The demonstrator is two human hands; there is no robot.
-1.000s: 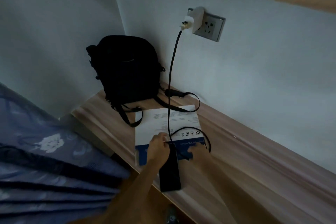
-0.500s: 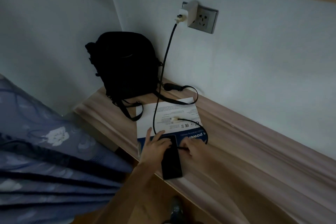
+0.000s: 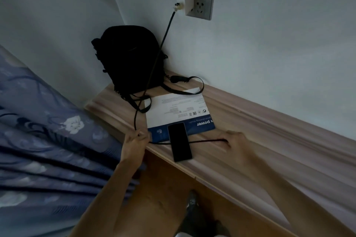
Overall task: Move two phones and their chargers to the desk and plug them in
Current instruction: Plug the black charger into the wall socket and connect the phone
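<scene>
A: Head view, upper part. What does the wall carry?

B: White charger [image 3: 187, 2] plugged into the grey wall socket [image 3: 202, 6], with a black cable [image 3: 154, 67] leaving its left end and dropping in front of the black backpack [image 3: 129, 57]. The backpack stands upright in the corner at the far end of the tabletop [image 3: 260, 131], and its straps trail forward.

A: And on the wooden surface itself?

B: A white and blue printed sheet [image 3: 177, 107] lies flat, one strap crossing its far edge. A dark phone [image 3: 180, 141] lies face up, screen blank, its far end on the blue band of the sheet and its near end on bare wood close to the front edge.

A: State of each hand?

B: The left hand [image 3: 133, 144] is at the front edge, left of the phone, fingers pinched narrowly on the cable. From there the cable runs taut across the middle of the phone to the right hand [image 3: 234, 139], which is closed on it, resting on the wood to the right of the phone. Motion blur hides the cable's tip.

A: Surroundings?

B: A blue floral bedcover [image 3: 48, 140] fills the left side, and a shoe [image 3: 191, 200] shows on the floor below.
</scene>
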